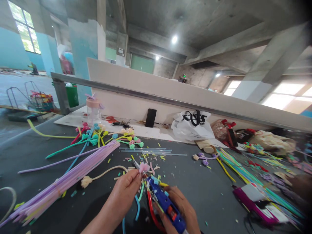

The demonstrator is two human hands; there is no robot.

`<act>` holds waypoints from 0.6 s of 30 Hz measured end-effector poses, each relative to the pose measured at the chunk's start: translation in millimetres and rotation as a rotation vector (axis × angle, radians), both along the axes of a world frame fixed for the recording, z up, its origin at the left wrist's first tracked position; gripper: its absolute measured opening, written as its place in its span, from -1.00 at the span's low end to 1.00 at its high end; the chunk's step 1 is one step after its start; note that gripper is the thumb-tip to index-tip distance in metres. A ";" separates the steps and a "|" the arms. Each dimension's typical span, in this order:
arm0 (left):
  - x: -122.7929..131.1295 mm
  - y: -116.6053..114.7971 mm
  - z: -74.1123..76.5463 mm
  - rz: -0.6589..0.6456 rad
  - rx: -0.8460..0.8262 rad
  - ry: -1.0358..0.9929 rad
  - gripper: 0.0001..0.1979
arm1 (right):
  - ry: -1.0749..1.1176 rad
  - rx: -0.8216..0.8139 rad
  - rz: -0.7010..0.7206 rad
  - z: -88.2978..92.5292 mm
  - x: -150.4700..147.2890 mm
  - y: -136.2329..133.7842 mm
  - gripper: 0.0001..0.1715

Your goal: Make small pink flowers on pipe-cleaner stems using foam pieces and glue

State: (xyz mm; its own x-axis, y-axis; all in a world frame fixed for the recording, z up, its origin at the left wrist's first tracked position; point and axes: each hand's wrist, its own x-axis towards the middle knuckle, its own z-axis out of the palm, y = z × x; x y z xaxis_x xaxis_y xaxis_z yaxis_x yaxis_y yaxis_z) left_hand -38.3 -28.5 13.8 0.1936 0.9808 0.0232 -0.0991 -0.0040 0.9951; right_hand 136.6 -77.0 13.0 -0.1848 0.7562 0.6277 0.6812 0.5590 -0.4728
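Observation:
My left hand (126,188) pinches a small pink fluffy piece (144,167) between thumb and fingertips, near the middle of the dark table. My right hand (181,204) is wrapped round a blue glue gun (165,201), whose tip points up and left toward the pink piece. Red-handled pliers or scissors (152,208) lie under the glue gun, partly hidden by it. Around both hands are small cut bits and short stems in yellow, pink and blue. A cream stem with a fluffy end (86,182) lies left of my left hand.
A bundle of pink and purple stems (70,182) lies at left, with coloured flower pieces (95,138) behind. Clear sticks (151,151), a phone (150,117), a bottle (93,110) and a white bag (192,125) stand farther back. A magenta device (258,204) lies right, near another person's hand (301,185).

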 end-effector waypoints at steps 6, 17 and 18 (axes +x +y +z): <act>-0.3 1.2 -3.1 -0.023 0.046 0.085 -0.66 | 0.082 0.006 -0.059 -8.0 -4.2 0.0 -0.91; -0.4 1.3 -2.5 0.016 0.108 0.146 -0.63 | 0.015 0.026 -0.067 -20.8 3.8 0.7 -0.85; -0.5 1.3 -2.0 0.020 0.118 0.145 -0.63 | 0.002 0.028 -0.073 -21.5 4.5 0.8 -0.85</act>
State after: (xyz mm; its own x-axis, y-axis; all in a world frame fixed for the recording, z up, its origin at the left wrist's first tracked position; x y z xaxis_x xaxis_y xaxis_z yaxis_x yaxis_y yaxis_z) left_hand -38.8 -27.2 11.7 0.1837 0.9767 0.1113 0.0470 -0.1219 0.9914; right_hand 141.1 -76.1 -8.5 -0.1287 0.7500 0.6488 0.7194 0.5210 -0.4595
